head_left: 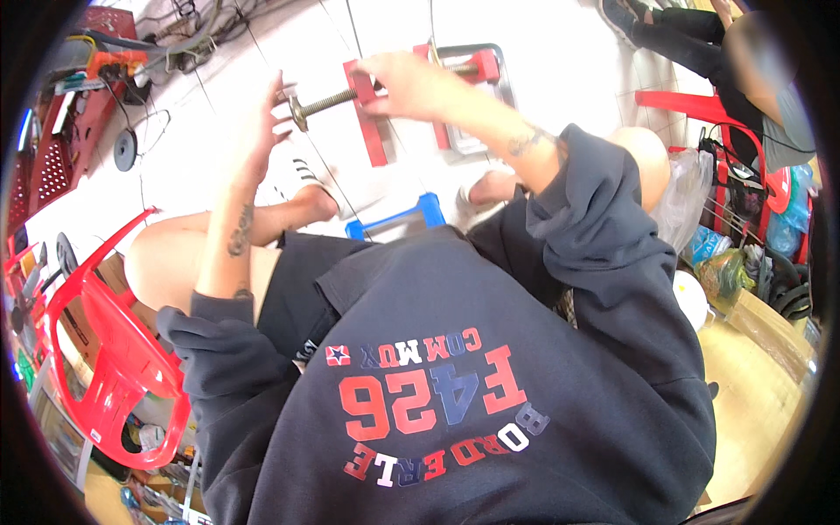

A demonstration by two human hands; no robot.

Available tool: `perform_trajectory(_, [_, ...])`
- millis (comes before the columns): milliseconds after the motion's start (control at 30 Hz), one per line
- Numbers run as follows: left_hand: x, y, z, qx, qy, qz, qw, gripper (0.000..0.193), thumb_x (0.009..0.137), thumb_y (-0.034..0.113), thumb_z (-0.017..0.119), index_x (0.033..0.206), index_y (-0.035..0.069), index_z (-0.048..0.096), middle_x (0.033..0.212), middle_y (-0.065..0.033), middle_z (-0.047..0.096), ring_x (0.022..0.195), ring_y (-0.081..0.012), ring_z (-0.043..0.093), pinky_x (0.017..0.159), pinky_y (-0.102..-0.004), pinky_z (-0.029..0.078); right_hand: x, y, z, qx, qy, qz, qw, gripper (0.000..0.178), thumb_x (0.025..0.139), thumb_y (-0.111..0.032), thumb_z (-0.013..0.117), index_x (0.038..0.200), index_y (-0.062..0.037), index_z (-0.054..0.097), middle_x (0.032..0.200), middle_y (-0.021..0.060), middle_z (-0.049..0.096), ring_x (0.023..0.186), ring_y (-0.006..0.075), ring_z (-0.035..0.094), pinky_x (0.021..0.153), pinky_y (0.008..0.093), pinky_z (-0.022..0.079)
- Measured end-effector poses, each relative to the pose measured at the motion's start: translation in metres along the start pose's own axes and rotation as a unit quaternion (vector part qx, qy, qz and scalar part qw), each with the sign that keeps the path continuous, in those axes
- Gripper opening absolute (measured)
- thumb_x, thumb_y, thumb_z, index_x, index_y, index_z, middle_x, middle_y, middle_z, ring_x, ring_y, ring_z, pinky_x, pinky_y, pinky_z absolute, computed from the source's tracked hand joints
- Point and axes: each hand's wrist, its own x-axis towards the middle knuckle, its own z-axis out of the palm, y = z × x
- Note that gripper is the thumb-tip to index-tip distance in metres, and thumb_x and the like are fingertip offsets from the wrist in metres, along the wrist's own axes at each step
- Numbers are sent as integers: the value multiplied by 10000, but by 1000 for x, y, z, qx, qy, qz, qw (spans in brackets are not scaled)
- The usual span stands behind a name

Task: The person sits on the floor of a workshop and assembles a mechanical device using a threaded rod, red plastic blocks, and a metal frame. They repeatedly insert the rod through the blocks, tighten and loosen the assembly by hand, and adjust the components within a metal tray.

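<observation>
The threaded rod (328,102) lies nearly level, its long axis running from the nut end at the left hand (262,122) up to the red frame (372,109). Right hand (411,87), grip closed on the frame's upper end; left grip open, fingertips touching the nut.

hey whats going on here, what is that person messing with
A seated person in a dark sweatshirt holds a red clamp-like frame with a long threaded rod through it, raised over a white tiled floor. The right hand grips the frame where the rod passes through. The left hand is at the rod's washer end, fingers spread. A red plastic chair stands to the left.
</observation>
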Motion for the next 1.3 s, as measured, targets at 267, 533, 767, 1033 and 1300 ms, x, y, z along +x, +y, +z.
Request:
perform_trajectory(267, [-2, -34, 11, -54, 3, 257, 965, 462, 740, -76, 533, 1192, 18, 550, 1208, -106, 586, 1246, -219, 555, 693, -245, 470, -11, -1, 13, 82, 67, 1, 994, 261, 760, -57, 695, 982, -6, 567, 1032, 227, 587, 1024, 423, 587, 894, 488, 495])
perform_trajectory(533, [-13, -11, 16, 146, 65, -5, 987, 319, 1024, 248, 494, 1143, -24, 613, 1027, -159, 708, 946, -237, 693, 812, -349, 543, -15, -8, 5, 57, 58, 18, 997, 436, 760, -111, 799, 1110, 13, 572, 1108, 208, 575, 1083, 403, 587, 952, 444, 491])
perform_trajectory(767, [-9, -25, 11, -69, 105, 224, 967, 392, 769, -136, 464, 1123, -4, 569, 939, -97, 649, 910, -215, 667, 756, -326, 547, -13, -3, 8, 62, 41, 11, 997, 517, 776, -144, 795, 1221, 5, 578, 1143, 202, 582, 1109, 394, 579, 970, 427, 486])
perform_trajectory(1033, [-15, -16, 45, 40, 90, -39, 994, 658, 1074, 516, 302, 1108, -20, 682, 985, -177, 733, 848, -296, 717, 663, -401, 555, -22, -7, 1, 61, 53, 13, 997, 523, 772, -144, 786, 1225, 8, 575, 1141, 210, 598, 1091, 404, 593, 946, 440, 498])
perform_trajectory(1300, [-48, -6, 27, 237, 153, 258, 924, 559, 1041, 468, 472, 1065, -36, 712, 890, -120, 736, 792, -218, 690, 747, -344, 528, -22, -16, 0, 67, 67, 5, 995, 469, 775, -130, 795, 1175, -9, 583, 1111, 199, 595, 1050, 418, 601, 911, 460, 508])
